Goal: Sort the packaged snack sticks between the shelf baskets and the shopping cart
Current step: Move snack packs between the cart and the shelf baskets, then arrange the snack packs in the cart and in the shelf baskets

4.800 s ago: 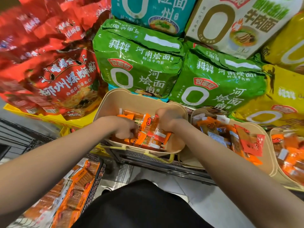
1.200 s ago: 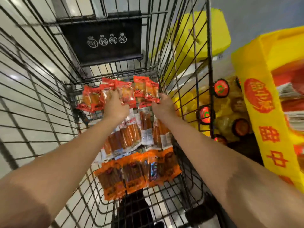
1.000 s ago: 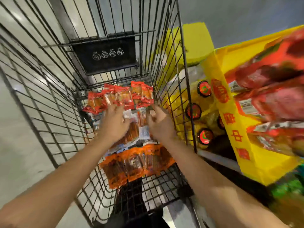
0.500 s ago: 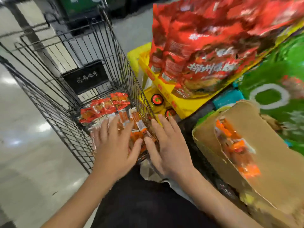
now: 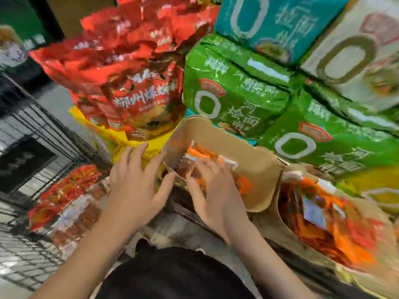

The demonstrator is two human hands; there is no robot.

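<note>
Head view, blurred by motion: the far shelf is stacked with green noodle bags (image 5: 235,93) at centre and red noodle bags (image 5: 129,83) to their left. At the near left stands the shopping cart (image 5: 32,130), with a layer of snack sticks (image 5: 64,201) already lying in it, so part of the sorting looks done. The tan shelf basket (image 5: 254,160) at centre holds only a small heap of sticks, and a second basket (image 5: 287,229) to its right is heaped with them, so plenty seems left to move. Left hand (image 5: 133,180) hovers with fingers spread, its grip released and holding nothing, just left of the basket's near corner. Right hand (image 5: 213,190) reaches over the near rim onto the sticks inside, fingers splayed; no grasp shows. Room is tight: the basket's raised rim sits between the hands, the red bags overhang at far left, and the cart's wire side is close by
</note>
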